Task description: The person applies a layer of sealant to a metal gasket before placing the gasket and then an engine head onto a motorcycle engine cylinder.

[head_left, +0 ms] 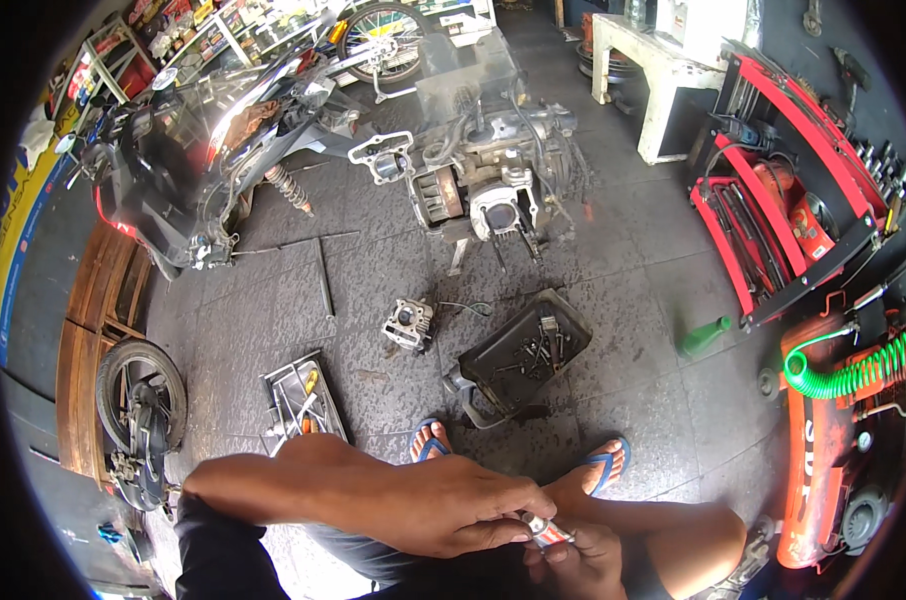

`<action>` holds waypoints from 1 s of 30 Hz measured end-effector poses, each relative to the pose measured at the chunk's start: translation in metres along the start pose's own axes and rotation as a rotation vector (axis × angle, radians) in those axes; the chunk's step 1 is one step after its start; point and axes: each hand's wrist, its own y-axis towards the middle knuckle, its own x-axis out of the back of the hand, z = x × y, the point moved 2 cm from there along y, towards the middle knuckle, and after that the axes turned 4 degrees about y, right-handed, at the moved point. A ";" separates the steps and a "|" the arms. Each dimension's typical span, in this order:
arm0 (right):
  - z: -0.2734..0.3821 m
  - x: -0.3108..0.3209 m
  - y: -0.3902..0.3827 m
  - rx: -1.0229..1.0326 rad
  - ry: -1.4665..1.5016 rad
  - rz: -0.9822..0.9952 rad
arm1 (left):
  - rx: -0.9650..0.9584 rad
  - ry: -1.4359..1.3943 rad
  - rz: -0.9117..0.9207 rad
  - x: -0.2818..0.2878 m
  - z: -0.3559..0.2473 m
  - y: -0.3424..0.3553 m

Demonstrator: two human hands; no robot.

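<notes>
The left hand (pixel 473 508) and right hand (pixel 587 558) each had a grip clamped on a small tube (pixel 549 532), held between them near the lower edge of view. On the floor (pixel 653 385) beyond sat a tray (pixel 488 362) of bolts (pixel 535 360), a cylinder (pixel 422 326) near it, and farther off an engine (pixel 441 196).

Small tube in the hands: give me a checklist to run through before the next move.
1. Left hand and right hand both on the small tube: ok.
2. Tube opened: cannot tell, it is small and partly covered.
3. Loose metal parts inside the black tray: ok.
4. Detached engine part on the floor, clear of the engine: ok.
5. Closed footwear: not ok, blue flip-flops.
</notes>
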 end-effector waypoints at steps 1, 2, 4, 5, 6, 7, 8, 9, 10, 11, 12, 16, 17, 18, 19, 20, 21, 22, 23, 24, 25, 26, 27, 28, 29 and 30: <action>0.004 0.002 0.003 0.055 -0.059 0.012 | -0.074 0.032 -0.028 0.000 0.004 0.004; 0.008 0.002 0.005 0.092 -0.101 -0.010 | -0.111 0.117 -0.025 0.001 0.004 0.006; 0.017 -0.001 0.011 0.160 -0.182 -0.058 | -0.181 0.283 -0.015 0.007 0.001 0.011; 0.021 -0.006 0.019 0.220 -0.131 -0.061 | -0.202 0.345 -0.023 0.009 0.001 0.013; 0.019 -0.003 0.020 0.240 -0.162 -0.069 | -0.223 0.407 -0.029 0.011 0.003 0.014; 0.016 0.003 0.019 0.186 -0.160 -0.064 | -0.248 0.463 -0.039 0.013 0.005 0.014; 0.013 0.006 0.017 0.132 -0.157 -0.059 | -0.269 0.510 -0.034 0.015 0.004 0.015; 0.012 0.006 0.017 0.118 -0.135 -0.057 | -0.289 0.556 -0.028 0.017 0.004 0.015; 0.012 0.005 0.017 0.097 -0.114 -0.054 | -0.306 0.598 -0.026 0.017 0.004 0.015; 0.012 0.004 0.018 0.076 -0.093 -0.051 | -0.321 0.636 -0.019 0.017 0.005 0.015; 0.013 0.003 0.020 0.077 -0.048 -0.030 | -0.334 0.675 -0.012 0.018 0.007 0.014; 0.011 0.000 0.025 0.041 0.016 -0.020 | -0.353 0.614 -0.030 0.018 0.020 0.012; 0.007 0.003 0.026 0.073 0.006 0.000 | -0.324 0.603 -0.039 0.017 0.026 0.012; 0.003 0.006 0.027 0.105 -0.005 0.020 | -0.322 0.576 -0.053 0.014 0.031 0.011; 0.008 0.002 0.031 0.092 -0.021 0.000 | -0.320 0.565 -0.065 0.014 0.033 0.011; 0.007 0.002 0.030 0.093 -0.021 -0.006 | -0.318 0.554 -0.077 0.012 0.036 0.011; 0.005 0.002 0.028 0.094 -0.022 -0.010 | -0.334 0.550 -0.105 0.009 0.041 0.010; 0.004 0.002 0.029 0.105 -0.023 -0.011 | -0.337 0.541 -0.111 0.008 0.044 0.011; 0.004 0.003 0.029 0.098 -0.022 -0.008 | -0.339 0.533 -0.118 0.007 0.047 0.011; 0.004 0.004 0.030 0.109 -0.059 -0.004 | -0.342 0.524 -0.126 0.006 0.048 0.011; 0.004 0.004 0.030 0.119 -0.095 0.001 | -0.309 0.515 -0.115 0.005 0.048 0.012; 0.004 0.004 0.030 0.129 -0.132 0.006 | -0.277 0.505 -0.104 0.004 0.048 0.012; 0.005 0.003 0.029 0.155 -0.187 -0.032 | -0.245 0.495 -0.094 0.003 0.048 0.012; 0.007 0.001 0.029 0.182 -0.242 -0.068 | -0.157 0.444 -0.072 0.002 0.048 0.012; 0.008 -0.001 0.029 0.209 -0.297 -0.104 | -0.070 0.392 -0.051 0.001 0.047 0.012; 0.007 -0.001 0.029 0.230 -0.285 -0.108 | 0.017 0.340 -0.029 0.001 0.047 0.012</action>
